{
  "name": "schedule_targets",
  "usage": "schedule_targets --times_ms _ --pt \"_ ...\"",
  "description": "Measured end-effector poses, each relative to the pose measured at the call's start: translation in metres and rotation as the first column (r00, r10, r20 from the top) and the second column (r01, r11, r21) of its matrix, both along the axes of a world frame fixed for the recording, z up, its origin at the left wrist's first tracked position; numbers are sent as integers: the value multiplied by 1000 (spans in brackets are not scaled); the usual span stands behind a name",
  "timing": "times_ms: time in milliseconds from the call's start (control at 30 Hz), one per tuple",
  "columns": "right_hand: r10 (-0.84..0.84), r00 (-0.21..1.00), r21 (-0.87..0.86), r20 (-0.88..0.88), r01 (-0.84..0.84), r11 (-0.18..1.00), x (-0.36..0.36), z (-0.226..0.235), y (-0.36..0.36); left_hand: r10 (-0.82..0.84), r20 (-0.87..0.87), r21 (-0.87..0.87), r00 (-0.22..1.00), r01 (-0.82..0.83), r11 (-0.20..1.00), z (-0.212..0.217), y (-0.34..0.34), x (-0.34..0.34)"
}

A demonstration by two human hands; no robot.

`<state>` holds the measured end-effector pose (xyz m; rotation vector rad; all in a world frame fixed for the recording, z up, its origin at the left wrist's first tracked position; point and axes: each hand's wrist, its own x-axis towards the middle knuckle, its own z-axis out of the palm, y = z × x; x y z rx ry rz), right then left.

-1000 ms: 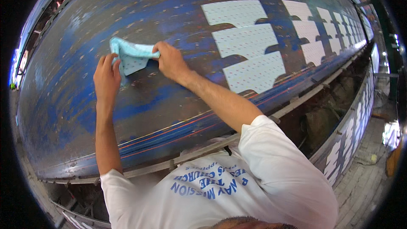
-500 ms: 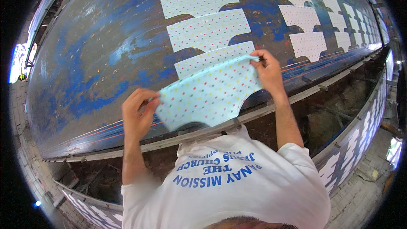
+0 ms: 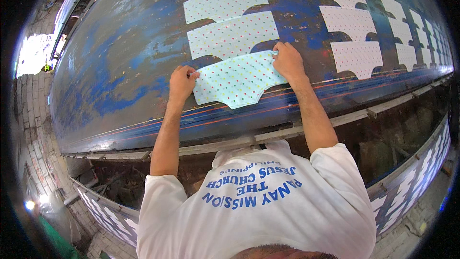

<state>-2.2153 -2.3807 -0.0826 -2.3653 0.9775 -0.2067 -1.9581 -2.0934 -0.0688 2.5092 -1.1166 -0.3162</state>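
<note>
A pale blue cut fabric panel with coloured dots [image 3: 235, 82] lies against the dark table surface, its upper edge stretched between both my hands. My left hand [image 3: 183, 85] pinches its upper left corner. At the upper right corner, my right hand [image 3: 289, 61] grips the cloth between thumb and fingers. The panel's lower edge curves in at both sides to a narrower middle. Directly beyond it lie two similar dotted panels, the nearer one [image 3: 233, 35] and the farther one [image 3: 226, 2]. I cannot tell whether another panel is underneath the held one.
The long table [image 3: 110, 81] is dark with blue paint stains. To the right, more panels [image 3: 357, 59] lie in columns. A rail [image 3: 282, 134] runs along the near edge. Beyond a gap at lower right, another table [image 3: 407, 182] carries white pieces. Brick paving [image 3: 33, 120] is at left.
Both hands have moved away from my body, carrying the fabric panel from over the near rail onto the table. It now covers the spot where a third panel partly showed.
</note>
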Motion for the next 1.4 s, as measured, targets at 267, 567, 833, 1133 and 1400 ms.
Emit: schedule_targets --times_ms 267,567,833,1133,1400 --pt "-12 999 64 -35 14 998 6 6 -5 -48 99 -3 994 49 999 -3 -14 -24" --pt "-21 993 73 113 13 997 -16 31 37 -111 -285 -268 952 32 963 38 17 -36" --pt "-229 931 281 285 147 948 -24 65 4 -193 -379 -461 905 -3 887 97 18 -15" --pt "-162 958 146 239 129 981 83 18 -83 -2 -13 -297 1000 -2 955 20 -84 83" --pt "98 995 90 -34 -94 991 103 5 -118 169 14 -21 986 -168 986 -6 -106 93"
